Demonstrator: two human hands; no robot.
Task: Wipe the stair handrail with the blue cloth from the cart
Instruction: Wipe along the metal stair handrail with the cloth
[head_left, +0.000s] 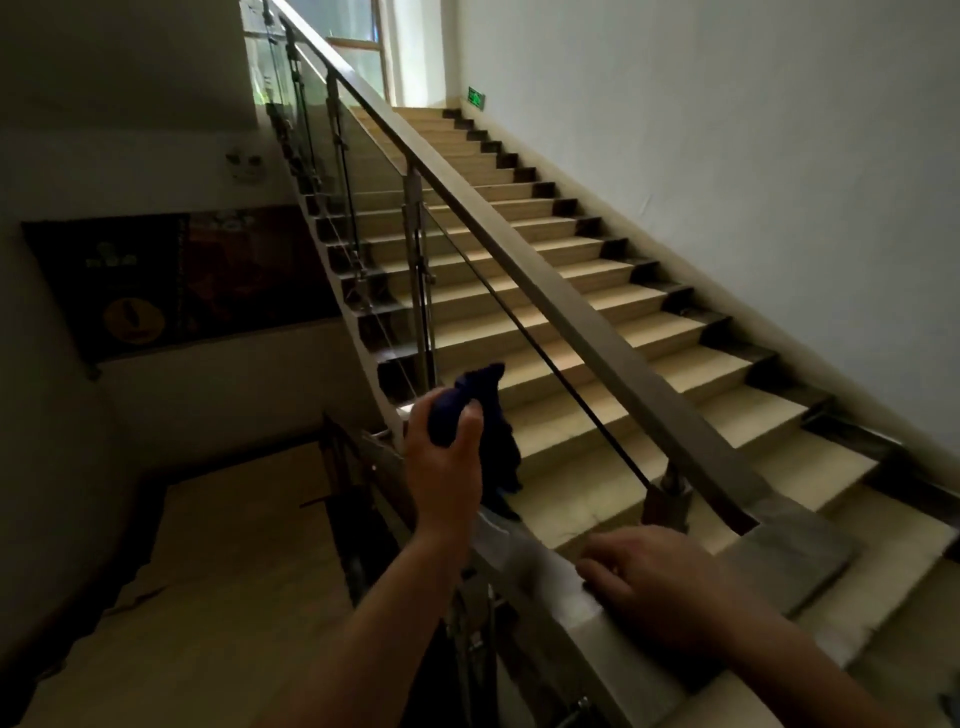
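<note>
Here, crumpled blue cloth (488, 415) in left hand (441, 457)

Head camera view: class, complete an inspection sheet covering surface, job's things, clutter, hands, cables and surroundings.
Surface: long brown flat-topped stair handrail, sloping up beside the steps.
Job's things: dark blue cloth, bunched, tail hanging down.
Clutter: nothing seen.
Hands: left hand grips the cloth; right hand rests on the rail's lower end.
Cables: nothing seen.
Surroundings: beige stair steps, glass balustrade panels, green wall sign, dark poster.
</note>
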